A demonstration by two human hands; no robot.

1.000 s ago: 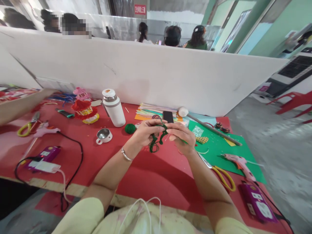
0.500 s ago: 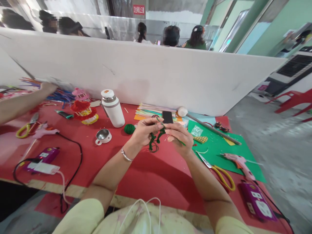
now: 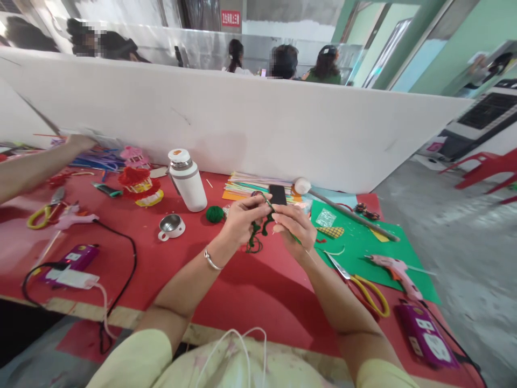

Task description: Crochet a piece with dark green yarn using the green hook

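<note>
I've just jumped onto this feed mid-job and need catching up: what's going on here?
The person's left hand and right hand hold a green yarn piece between them above the red table, partly hidden. A green yarn ball lies beside the left hand, yellow-handled scissors beside the right forearm. At far left, another person's hand is near coloured strips.

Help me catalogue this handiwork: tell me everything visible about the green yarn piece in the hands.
The green yarn piece looks dark and soft. The left hand and right hand hold it between them, hiding much of its shape. Narrow curved parts and thin loose loops hang below, seen against the red tabletop.
</note>
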